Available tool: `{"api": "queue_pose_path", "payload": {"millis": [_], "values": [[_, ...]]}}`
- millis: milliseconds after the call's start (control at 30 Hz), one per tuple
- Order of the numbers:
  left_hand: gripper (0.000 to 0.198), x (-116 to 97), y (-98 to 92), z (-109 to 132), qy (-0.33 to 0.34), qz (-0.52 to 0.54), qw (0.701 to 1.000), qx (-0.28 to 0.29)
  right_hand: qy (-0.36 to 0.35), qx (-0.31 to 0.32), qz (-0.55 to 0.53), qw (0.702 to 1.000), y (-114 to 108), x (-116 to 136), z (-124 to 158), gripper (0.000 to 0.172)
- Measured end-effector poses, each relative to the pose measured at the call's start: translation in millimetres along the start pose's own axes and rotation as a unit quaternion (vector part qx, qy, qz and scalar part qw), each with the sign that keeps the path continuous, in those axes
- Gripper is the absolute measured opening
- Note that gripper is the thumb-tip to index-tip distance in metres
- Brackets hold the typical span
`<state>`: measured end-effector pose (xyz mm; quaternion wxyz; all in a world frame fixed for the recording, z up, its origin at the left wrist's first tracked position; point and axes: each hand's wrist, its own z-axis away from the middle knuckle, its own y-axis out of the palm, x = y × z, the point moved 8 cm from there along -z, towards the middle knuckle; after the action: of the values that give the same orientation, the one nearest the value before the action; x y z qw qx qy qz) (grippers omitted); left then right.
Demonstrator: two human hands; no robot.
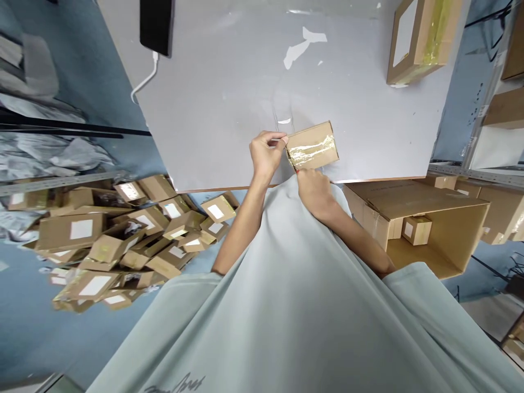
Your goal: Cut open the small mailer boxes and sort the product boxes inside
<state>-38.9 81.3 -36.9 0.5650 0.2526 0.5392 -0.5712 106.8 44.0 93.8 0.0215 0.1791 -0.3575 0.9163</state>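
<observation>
A small cardboard box [313,139] lies at the table's near edge, with shiny clear-yellow tape running along its upper face. My left hand [267,154] pinches at the box's left end, thumb and forefinger closed at its upper left corner. Whether a bit of tape or the cardboard itself is between those fingertips is too small to tell. Against the box's near left corner, my right hand [314,191] is curled with its fingers closed. What that hand grips is mostly hidden beneath it.
A larger taped box [421,43] stands at the table's [221,109] far right. A black phone [156,27] with a white cable lies at the far left. Many labelled boxes [143,234] are heaped on the floor at left. An open carton [426,229] holding small boxes is at right.
</observation>
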Motion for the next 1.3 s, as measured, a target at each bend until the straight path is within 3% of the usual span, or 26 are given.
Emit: {"api": "queue_pose_path", "payload": {"millis": [100,200,333,467,567,833,1000,1300], "values": [[0.028,-9,-4.3,5,0.018,-0.019,1.0,-0.007,0.059,0.007,0.088,0.994,-32,-14,21,0.039],[0.039,-38,-1.1,13,0.086,-0.067,0.994,-0.024,0.101,-0.035,0.099,0.989,-65,-42,32,0.042],[0.041,-85,42.3,25,0.218,-0.141,0.964,0.055,0.127,-0.095,0.089,0.983,-88,-88,25,0.043],[0.046,-96,86.4,28,0.283,-0.182,0.93,0.149,0.109,-0.123,0.08,0.983,-91,-106,7,0.044],[0.05,-89,95.2,24,0.293,-0.198,0.92,0.172,0.104,-0.112,0.078,0.985,-86,-107,-3,0.043],[0.072,-86,94.3,28,0.31,-0.204,0.907,0.198,0.148,-0.092,0.083,0.981,-77,-100,-5,0.042],[0.069,-85,97.5,29,0.305,-0.186,0.913,0.198,0.207,-0.092,0.105,0.968,-75,-85,-9,0.04],[0.062,-90,96.8,36,0.292,-0.151,0.922,0.203,0.252,-0.096,0.155,0.95,-73,-70,-9,0.041]]}}
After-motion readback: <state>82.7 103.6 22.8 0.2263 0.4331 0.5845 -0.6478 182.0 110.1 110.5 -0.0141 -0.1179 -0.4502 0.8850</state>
